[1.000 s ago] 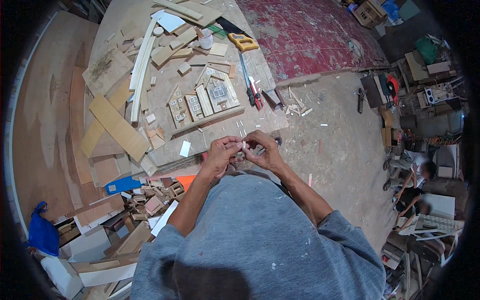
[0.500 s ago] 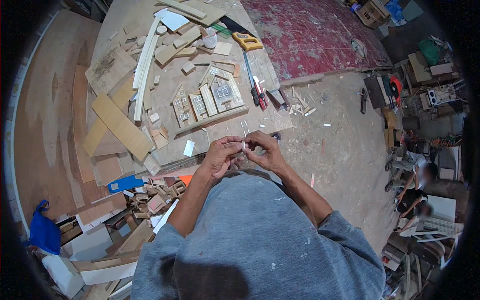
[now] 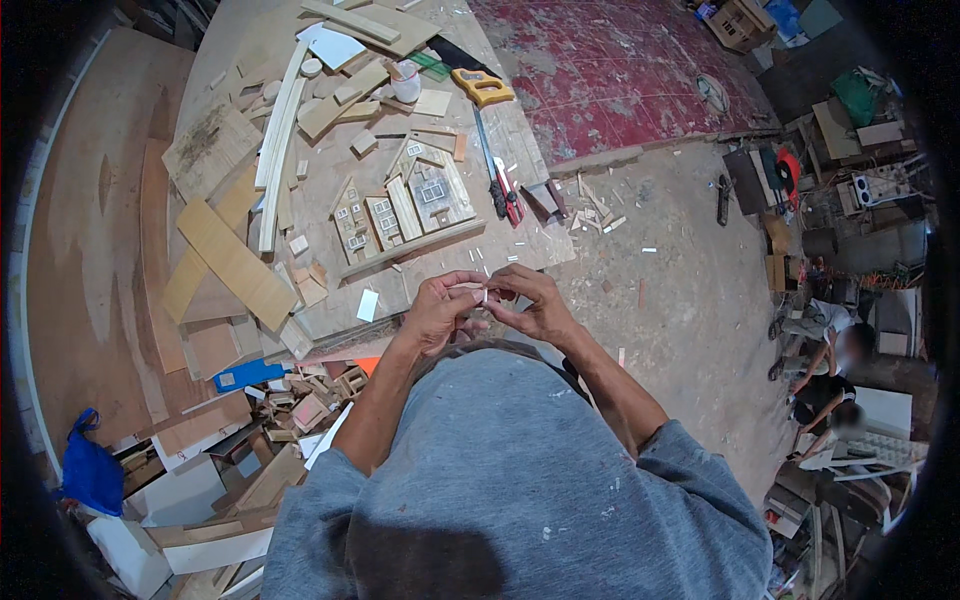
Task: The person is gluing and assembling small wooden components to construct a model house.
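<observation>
My left hand (image 3: 440, 312) and my right hand (image 3: 533, 303) meet just off the table's front edge, fingers pinched. Between their fingertips is a small white strip (image 3: 485, 296), held by both. Beyond them on the table stands a small wooden model house front (image 3: 410, 205) with peaked gables and white window frames, fixed on a wooden base strip. Several tiny white strips (image 3: 478, 253) lie on the board between the model and my hands. Left of my hands lies a white rectangular piece (image 3: 368, 305).
A yellow-handled saw (image 3: 483, 87) and a red utility knife (image 3: 512, 203) lie right of the model. Wood planks (image 3: 240, 255) and a white cup (image 3: 405, 84) are at the left and back. Scrap wood (image 3: 310, 410) heaps at lower left. Two people (image 3: 835, 370) are at far right.
The table and its things have shifted slightly left and up in view. My hands stay together on the white strip, with only slight finger movement.
</observation>
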`<state>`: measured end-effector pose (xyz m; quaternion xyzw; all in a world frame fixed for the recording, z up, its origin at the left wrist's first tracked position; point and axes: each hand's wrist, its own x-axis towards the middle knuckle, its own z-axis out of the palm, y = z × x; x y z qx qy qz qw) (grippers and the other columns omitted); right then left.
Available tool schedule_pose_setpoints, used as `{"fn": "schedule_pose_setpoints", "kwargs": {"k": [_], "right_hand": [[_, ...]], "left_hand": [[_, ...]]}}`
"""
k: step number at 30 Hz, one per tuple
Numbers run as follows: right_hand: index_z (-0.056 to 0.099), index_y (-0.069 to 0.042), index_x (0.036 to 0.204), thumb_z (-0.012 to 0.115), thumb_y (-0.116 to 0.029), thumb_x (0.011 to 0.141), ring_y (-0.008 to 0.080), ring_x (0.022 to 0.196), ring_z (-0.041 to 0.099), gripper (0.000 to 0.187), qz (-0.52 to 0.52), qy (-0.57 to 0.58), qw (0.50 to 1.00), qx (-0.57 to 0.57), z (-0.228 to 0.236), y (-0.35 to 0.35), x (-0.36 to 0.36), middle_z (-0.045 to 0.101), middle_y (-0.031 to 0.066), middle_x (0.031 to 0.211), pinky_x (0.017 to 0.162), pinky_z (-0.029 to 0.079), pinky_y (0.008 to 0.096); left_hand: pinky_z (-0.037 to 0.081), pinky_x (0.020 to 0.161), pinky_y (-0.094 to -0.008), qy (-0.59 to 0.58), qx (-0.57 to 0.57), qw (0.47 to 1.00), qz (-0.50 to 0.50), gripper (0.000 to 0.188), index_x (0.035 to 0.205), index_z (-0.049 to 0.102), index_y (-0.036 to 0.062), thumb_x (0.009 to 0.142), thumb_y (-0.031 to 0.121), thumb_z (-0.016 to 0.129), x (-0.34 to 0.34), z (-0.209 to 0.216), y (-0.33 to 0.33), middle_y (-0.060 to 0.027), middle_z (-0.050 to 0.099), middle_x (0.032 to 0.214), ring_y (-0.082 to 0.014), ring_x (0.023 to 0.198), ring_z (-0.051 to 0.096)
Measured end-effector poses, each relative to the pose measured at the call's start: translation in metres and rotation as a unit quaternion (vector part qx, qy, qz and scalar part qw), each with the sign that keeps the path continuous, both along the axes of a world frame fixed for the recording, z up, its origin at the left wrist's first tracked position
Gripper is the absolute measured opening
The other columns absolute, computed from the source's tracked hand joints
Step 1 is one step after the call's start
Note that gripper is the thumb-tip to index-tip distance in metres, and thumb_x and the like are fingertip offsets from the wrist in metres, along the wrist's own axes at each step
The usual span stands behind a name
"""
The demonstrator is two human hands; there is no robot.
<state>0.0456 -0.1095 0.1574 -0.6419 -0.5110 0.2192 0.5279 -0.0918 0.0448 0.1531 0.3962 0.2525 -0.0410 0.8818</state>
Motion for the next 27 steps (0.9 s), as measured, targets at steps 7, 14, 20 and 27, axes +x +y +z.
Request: {"fn": "schedule_pose_setpoints", "kwargs": {"k": [7,14,20,27], "right_hand": [[0.069,0.002,0.102,0.075,-0.001,0.079,0.0188,0.076,0.067,0.024,0.000,0.029,1.000,-0.008,-0.001,-0.005,0.022,0.067,0.0108,0.091,0.066,0.053,0.0289],[0.068,0.002,0.100,0.074,-0.002,0.077,0.0173,0.074,0.065,0.024,-0.004,-0.001,0.999,-0.040,-0.001,-0.005,0.048,0.065,0.0100,0.088,0.064,0.053,0.0290],[0.067,0.001,0.098,0.072,-0.003,0.077,0.0152,0.074,0.064,0.023,-0.033,0.010,0.999,-0.038,-0.007,-0.006,0.068,0.065,0.0088,0.091,0.062,0.053,0.0273],[0.068,-0.001,0.107,0.076,-0.007,0.080,0.0155,0.079,0.066,0.029,-0.018,0.030,0.999,-0.035,-0.012,-0.010,0.079,0.067,0.0092,0.098,0.063,0.055,0.0274]], "left_hand": [[0.062,0.074,-0.0333,0.005,-0.028,0.999,0.017,0.030,0.122,0.059,0.0021,0.093,0.008,0.064,0.020,-0.006,-0.009,-0.0122,0.070,0.108,-0.0193,0.091,0.071],[0.062,0.073,-0.0335,0.012,0.024,1.000,-0.003,0.030,0.122,0.059,0.0014,0.093,0.008,0.065,0.049,-0.007,-0.009,-0.0098,0.072,0.100,-0.0171,0.088,0.071],[0.061,0.068,-0.0298,0.033,-0.031,0.998,0.045,0.031,0.120,0.060,0.0012,0.091,0.010,0.068,0.071,-0.004,-0.015,-0.0100,0.071,0.102,-0.0160,0.086,0.070],[0.061,0.074,-0.0308,0.049,-0.035,0.998,0.037,0.028,0.113,0.063,0.0020,0.087,0.008,0.072,0.082,-0.001,-0.010,-0.0092,0.070,0.103,-0.0179,0.090,0.070]]}}
